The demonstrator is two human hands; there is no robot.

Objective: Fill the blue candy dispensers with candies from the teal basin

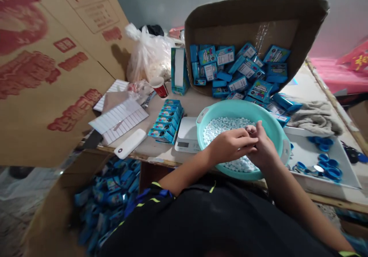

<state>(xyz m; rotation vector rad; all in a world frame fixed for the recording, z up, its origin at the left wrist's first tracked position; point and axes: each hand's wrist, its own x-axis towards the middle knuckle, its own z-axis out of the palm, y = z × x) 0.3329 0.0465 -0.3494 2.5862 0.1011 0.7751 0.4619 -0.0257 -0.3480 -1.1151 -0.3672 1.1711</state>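
Note:
A turquoise plastic basin (274, 124) holds many small white tablets (220, 128). Above it, my left hand (231, 144) reaches across with its fingertips bunched against my right palm. My right hand (264, 149) is cupped upward, thumb raised, its fingers curled and partly covered by the left. Whatever lies between the two hands is hidden. Beside the basin's left rim sits a white digital scale (186, 136). A row of small blue printed boxes (166, 121) stands left of the scale.
Behind the basin, a tipped cardboard carton (258, 15) spills blue boxes. To the right lies a white tray (304, 153) with blue round caps (330, 168) and a grey cloth (314, 117). Leftward are a paper cup (159, 87), a white device (130, 144) and label sheets (120, 121).

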